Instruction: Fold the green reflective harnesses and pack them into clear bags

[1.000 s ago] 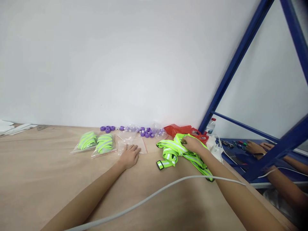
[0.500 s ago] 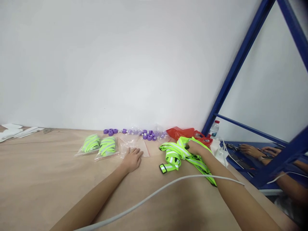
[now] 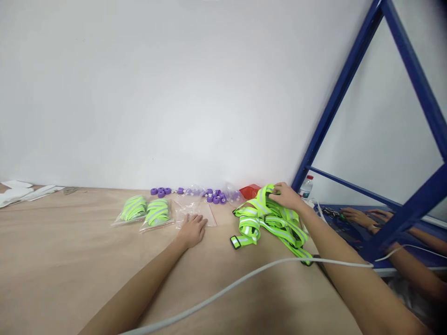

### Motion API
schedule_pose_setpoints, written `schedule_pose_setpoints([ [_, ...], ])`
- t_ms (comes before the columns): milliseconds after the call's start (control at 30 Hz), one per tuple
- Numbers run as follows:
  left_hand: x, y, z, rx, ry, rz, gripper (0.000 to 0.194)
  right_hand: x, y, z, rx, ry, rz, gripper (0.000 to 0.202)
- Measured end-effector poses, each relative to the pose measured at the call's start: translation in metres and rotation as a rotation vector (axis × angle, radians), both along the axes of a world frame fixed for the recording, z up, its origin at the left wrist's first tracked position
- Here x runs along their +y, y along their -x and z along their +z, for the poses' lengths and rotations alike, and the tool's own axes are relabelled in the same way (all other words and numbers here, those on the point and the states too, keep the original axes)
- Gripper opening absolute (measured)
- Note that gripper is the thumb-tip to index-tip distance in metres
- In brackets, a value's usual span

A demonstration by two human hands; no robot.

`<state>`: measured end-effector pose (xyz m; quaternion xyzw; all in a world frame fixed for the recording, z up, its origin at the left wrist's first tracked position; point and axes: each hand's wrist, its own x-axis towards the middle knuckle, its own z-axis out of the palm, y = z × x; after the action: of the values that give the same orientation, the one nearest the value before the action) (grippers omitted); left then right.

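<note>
My left hand (image 3: 191, 231) lies flat on the table, its fingers resting at the near edge of a clear zip bag (image 3: 206, 215) with a red seal line. To the right, my right hand (image 3: 285, 195) pinches a neon-yellow reflective strap (image 3: 263, 197) and holds it raised above a tangled pile of the same straps (image 3: 279, 228). One end with a black buckle (image 3: 235, 242) lies on the table at the pile's left. Left of my left hand sit two clear bags of coiled reflective straps (image 3: 157, 212), (image 3: 133, 208).
Purple rollers (image 3: 216, 197) and thin clear bags lie along the wall. A red plastic bag (image 3: 249, 191) and a water bottle (image 3: 306, 187) stand behind the straps. A white cable (image 3: 223, 289) crosses in front. Beyond the blue frame (image 3: 335, 102) another person's hands (image 3: 359, 217) are at work.
My right hand has risen from the pile, lifting a strap upward and spreading the pile, which now covers more of the red bag. My left hand has stayed in place.
</note>
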<state>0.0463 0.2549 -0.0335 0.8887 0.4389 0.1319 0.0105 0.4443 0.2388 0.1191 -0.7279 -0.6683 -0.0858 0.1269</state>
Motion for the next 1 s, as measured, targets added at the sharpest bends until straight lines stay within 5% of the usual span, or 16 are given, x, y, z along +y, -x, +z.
schedule_pose_setpoints([
  [167, -0.008, 0.0, 0.007, -0.042, -0.009, 0.018, 0.041, -0.011, 0.009, 0.043, 0.169, -0.186, 0.019, 0.021],
  [300, -0.018, -0.01, 0.037, -0.169, -0.042, 0.033, 0.049, -0.03, 0.019, 0.078, 0.273, -0.318, 0.082, 0.022],
  [400, -0.026, -0.025, 0.087, -0.331, -0.098, 0.006, 0.051, -0.046, 0.035, 0.101, 0.332, -0.395, 0.175, 0.023],
  [500, -0.04, -0.039, 0.153, -0.505, -0.179, -0.066, 0.055, -0.065, 0.068, 0.115, 0.365, -0.415, 0.3, 0.023],
  [600, -0.064, -0.042, 0.211, -0.87, -0.237, -0.281, 0.069, -0.09, 0.114, 0.12, 0.417, -0.418, 0.586, 0.019],
  [667, -0.082, -0.036, 0.234, -0.925, -0.232, -0.385, 0.079, -0.107, 0.143, 0.118, 0.422, -0.409, 0.732, 0.014],
  [833, -0.115, 0.001, 0.239, -0.709, -0.257, -0.444, 0.034, -0.134, 0.182, 0.102, 0.416, -0.354, 0.847, 0.006],
  [1000, -0.137, 0.047, 0.224, -0.697, -0.117, -0.305, 0.028, -0.145, 0.194, 0.075, 0.461, -0.285, 0.89, 0.007],
])
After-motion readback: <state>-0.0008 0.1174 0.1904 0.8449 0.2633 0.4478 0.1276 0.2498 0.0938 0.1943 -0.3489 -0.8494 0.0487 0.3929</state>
